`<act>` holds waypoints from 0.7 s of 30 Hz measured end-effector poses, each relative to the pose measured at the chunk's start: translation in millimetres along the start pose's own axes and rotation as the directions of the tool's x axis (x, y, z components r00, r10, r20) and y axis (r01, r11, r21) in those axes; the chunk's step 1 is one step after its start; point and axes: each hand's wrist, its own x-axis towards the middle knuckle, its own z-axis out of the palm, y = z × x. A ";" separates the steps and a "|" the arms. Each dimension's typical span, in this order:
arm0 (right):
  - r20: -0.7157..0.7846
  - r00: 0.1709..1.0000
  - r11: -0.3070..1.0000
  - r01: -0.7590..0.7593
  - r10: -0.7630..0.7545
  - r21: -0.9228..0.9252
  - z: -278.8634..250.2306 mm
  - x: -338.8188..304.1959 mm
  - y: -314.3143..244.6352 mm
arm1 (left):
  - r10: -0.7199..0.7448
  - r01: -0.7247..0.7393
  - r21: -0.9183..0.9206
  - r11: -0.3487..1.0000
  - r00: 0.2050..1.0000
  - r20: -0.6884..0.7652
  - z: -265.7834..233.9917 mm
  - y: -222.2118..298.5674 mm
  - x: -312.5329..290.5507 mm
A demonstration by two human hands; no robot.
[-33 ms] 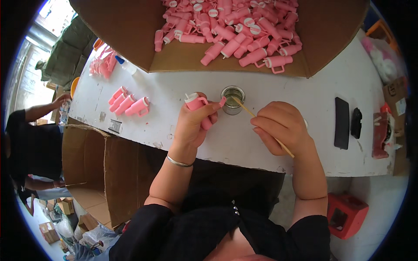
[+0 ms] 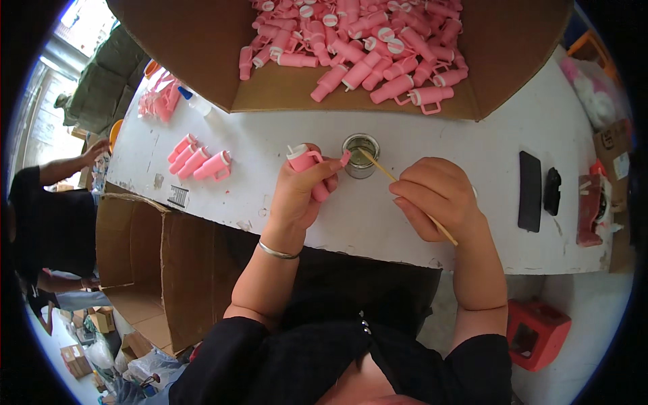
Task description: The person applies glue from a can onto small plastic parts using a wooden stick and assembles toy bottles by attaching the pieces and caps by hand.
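Observation:
My left hand (image 2: 297, 185) is closed around a small pink tumbler (image 2: 302, 158) with a white lid and a short straw, tilted over the table. A little pink piece (image 2: 345, 158) shows at my left thumb tip; whether it is part of the tumbler's handle I cannot tell. In my right hand (image 2: 435, 196) a thin wooden stick (image 2: 382, 169) is pinched, slanting down to the left. Its far end reaches into the mouth of a round metal tin (image 2: 361, 169), just right of the tumbler. The tin's contents are hard to make out.
A large cardboard box (image 2: 358, 101) of pink tumblers stands at the back of the white table (image 2: 283, 243). Several tumblers (image 2: 196, 162) lie at the left, near a blue-capped bottle (image 2: 196, 101). A black flat object (image 2: 530, 191) lies at the right. Another person (image 2: 54, 216) is at far left.

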 end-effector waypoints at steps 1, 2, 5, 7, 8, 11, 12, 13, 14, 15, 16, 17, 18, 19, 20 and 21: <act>-0.013 1.000 1.000 -0.004 0.004 -0.010 -1.0 0.0 -0.2 | -0.002 0.002 -0.006 1.000 1.000 0.013 -0.8 -1.8 1.0; -0.026 1.000 1.000 -0.008 0.008 -0.020 -1.8 0.3 -0.8 | -0.004 0.005 -0.012 1.000 1.000 0.026 -1.4 -3.0 1.6; -0.033 0.999 1.000 -0.006 0.005 -0.018 -1.8 0.3 -1.3 | -0.019 0.019 -0.029 0.999 1.000 0.024 -2.7 -6.4 3.3; -0.036 0.999 1.000 0.004 -0.005 -0.016 -0.6 -1.1 0.0 | -0.025 0.025 -0.037 0.999 0.999 0.021 -3.2 -6.5 4.3; -0.041 0.999 1.000 0.017 -0.017 -0.015 -0.2 -1.3 0.4 | -0.028 0.028 -0.044 0.999 0.999 0.018 -3.2 -6.0 4.5; -0.066 0.994 0.995 0.079 -0.083 -0.060 -1.2 1.1 -3.3 | -0.038 0.037 -0.058 0.998 0.999 -0.012 -1.5 -4.9 5.3; -0.066 0.994 0.995 0.082 -0.086 -0.058 -1.1 1.9 -5.2 | -0.036 0.035 -0.058 0.998 0.999 -0.014 -2.9 -4.9 5.9; -0.073 0.992 0.993 0.102 -0.107 -0.062 -1.0 2.6 -7.4 | -0.037 0.037 -0.063 0.997 0.999 0.000 -5.0 -5.2 6.8; -0.080 0.989 0.990 0.121 -0.127 -0.067 -0.8 2.3 -9.5 | -0.040 0.041 -0.069 0.997 0.999 0.015 -6.0 -5.8 7.0; -0.081 0.988 0.990 0.123 -0.128 -0.065 -0.1 2.1 -10.8 | -0.039 0.039 -0.069 0.997 0.999 0.013 -5.7 -5.3 6.7; -0.085 0.986 0.988 0.138 -0.143 -0.070 0.6 2.1 -11.8 | -0.041 0.042 -0.083 0.996 0.999 0.019 -4.7 -4.4 6.3; -0.086 0.983 0.985 0.153 -0.159 -0.075 2.1 2.2 -13.1 | -0.043 0.045 -0.101 0.994 0.999 0.025 -5.4 -4.4 5.8; -0.085 0.983 0.985 0.155 -0.161 -0.073 3.4 1.7 -13.6 | -0.041 0.043 -0.103 0.994 0.999 0.023 -6.9 -5.1 5.8; -0.063 0.986 0.987 0.149 -0.153 -0.061 4.9 0.7 -13.6 | -0.049 0.052 -0.117 0.992 0.998 0.031 -8.6 -6.3 6.0; -0.044 0.989 0.989 0.142 -0.144 -0.049 5.7 -0.3 -13.2 | -0.057 0.062 -0.129 0.990 0.998 0.039 -8.6 -6.7 6.5; -0.044 0.989 0.989 0.142 -0.144 -0.048 7.0 -1.3 -12.8 | -0.057 0.061 -0.128 0.990 0.998 0.038 -8.0 -6.7 6.3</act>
